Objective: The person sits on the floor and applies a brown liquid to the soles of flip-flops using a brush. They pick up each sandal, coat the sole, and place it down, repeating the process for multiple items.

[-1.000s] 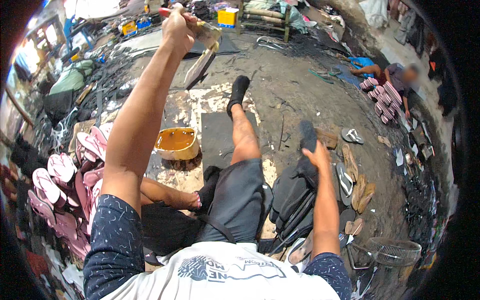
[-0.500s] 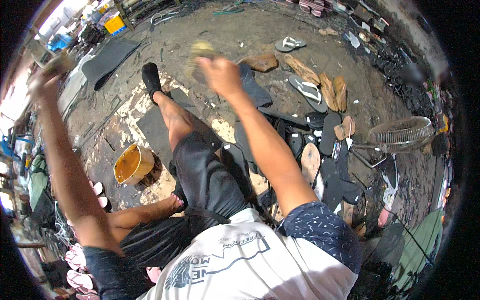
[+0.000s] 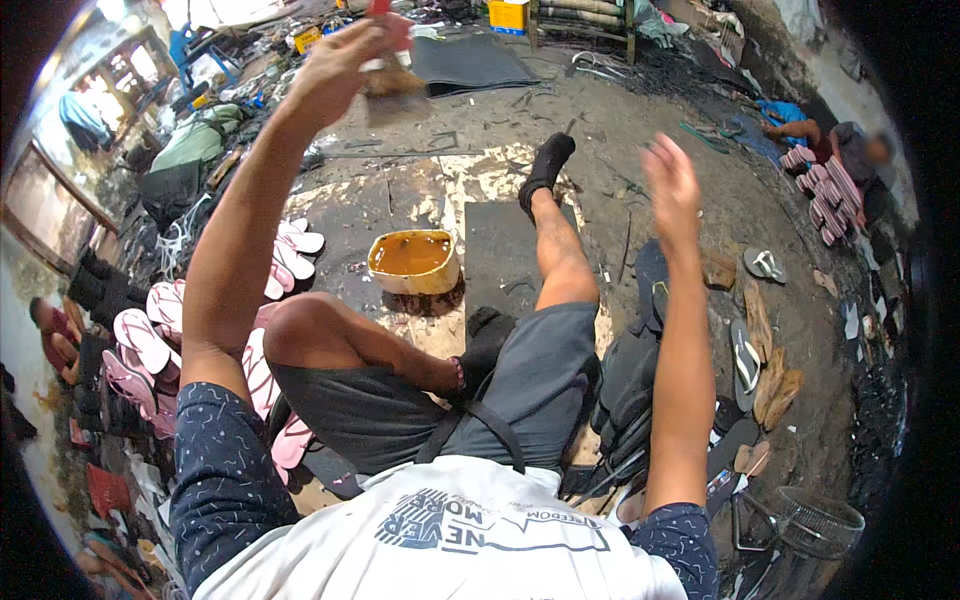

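My left hand (image 3: 345, 72) is raised at the top left, its fingers closed on a wide paintbrush (image 3: 395, 90). The brush has a red handle and brown bristles that hang down, slightly blurred. My right hand (image 3: 672, 190) is lifted on the right over the floor, fingers stretched out and smeared by motion, with nothing visible in it. Between my arms, a cream tub (image 3: 440, 278) holds amber-brown liquid and stands on the stained floor near my bent leg. A dark flat sheet (image 3: 500, 235) lies beside the tub, next to my outstretched leg.
Pink flip-flops (image 3: 140, 340) are piled at my left. Wooden shoe lasts (image 3: 775, 395), a white-strapped sandal (image 3: 745, 360) and dark soles lie at my right, with a wire fan cage (image 3: 820, 522) behind. A black mat (image 3: 470, 65) lies ahead. Another person (image 3: 850, 150) is at the far right.
The view has swung left. My left hand has come up and inward with the brush. My right hand, earlier closed on a blurred yellowish thing, is now stretched out without it.
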`<state>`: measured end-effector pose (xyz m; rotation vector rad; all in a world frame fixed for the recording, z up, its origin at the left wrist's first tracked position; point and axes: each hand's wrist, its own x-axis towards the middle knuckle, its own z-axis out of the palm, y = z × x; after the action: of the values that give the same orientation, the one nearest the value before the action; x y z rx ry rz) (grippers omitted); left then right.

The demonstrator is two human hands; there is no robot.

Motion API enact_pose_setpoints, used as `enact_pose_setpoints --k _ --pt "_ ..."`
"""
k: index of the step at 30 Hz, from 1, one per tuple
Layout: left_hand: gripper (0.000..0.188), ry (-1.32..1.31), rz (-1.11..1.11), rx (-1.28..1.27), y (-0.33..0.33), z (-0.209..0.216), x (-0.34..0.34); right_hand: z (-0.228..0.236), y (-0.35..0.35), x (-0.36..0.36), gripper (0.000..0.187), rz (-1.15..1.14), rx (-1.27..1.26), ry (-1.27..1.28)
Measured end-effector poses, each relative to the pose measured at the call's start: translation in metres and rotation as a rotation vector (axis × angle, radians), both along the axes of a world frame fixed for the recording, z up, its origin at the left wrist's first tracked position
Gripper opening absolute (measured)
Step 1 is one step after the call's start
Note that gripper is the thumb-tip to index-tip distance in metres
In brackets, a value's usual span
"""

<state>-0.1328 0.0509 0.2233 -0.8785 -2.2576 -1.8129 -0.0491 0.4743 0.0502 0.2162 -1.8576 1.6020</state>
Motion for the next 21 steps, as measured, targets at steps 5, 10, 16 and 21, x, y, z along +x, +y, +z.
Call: enact_pose_setpoints --k 5,10,16,21 --pt "0.051 0.167 -0.132 -0.177 0.038 -0.009 0.044 0.108 -0.177 -0.005 0.043 0.611 0.307 0.010" --pt "0.044 0.561 0.097 -0.405 -0.037 0.022 0.035 0.128 -0.177 -0.045 0.025 0.444 0.763 0.269" --pt "0.029 0.324 0.381 0.204 -0.136 0.025 0.062 0.149 -0.168 -0.070 0.032 0.475 0.103 0.078" --pt "0.045 0.090 0.316 0.092 -0.081 -0.011 0.066 0.129 -0.243 -0.079 0.041 0.520 -0.482 0.147"
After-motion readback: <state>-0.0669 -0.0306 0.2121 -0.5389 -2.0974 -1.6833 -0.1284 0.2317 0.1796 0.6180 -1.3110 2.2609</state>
